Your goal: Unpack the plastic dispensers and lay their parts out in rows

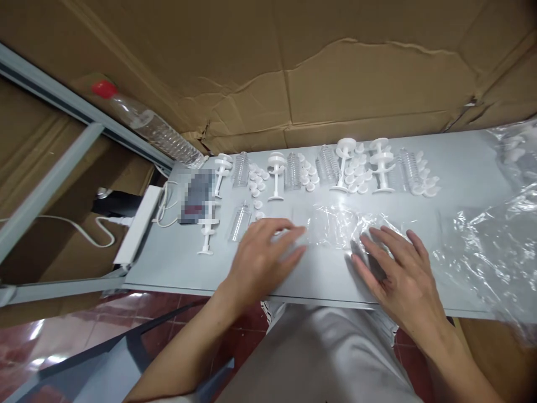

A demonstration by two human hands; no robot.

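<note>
A clear plastic bag [329, 224] lies flat and shiny on the grey table, between my two hands. My left hand [262, 254] hovers at the bag's left side, fingers stretched out and holding nothing. On the bag's right end, my right hand [400, 271] rests or hovers with its fingers spread; whether it touches the film I cannot tell. Behind the bag stretches a row of white plunger-like parts [276, 176], clear ribbed tubes [293, 170] and small white rounded pieces [309, 173]. Nearer my left hand lie another ribbed tube [240, 221] and a white plunger-like part [206, 235].
Large clear plastic bags [486, 240] cover the table's right end. At the left are a blurred-out dark object [196, 196], a white power strip [138, 226] with cables, and a red-capped bottle [153, 129]. Cardboard [319, 84] walls the back.
</note>
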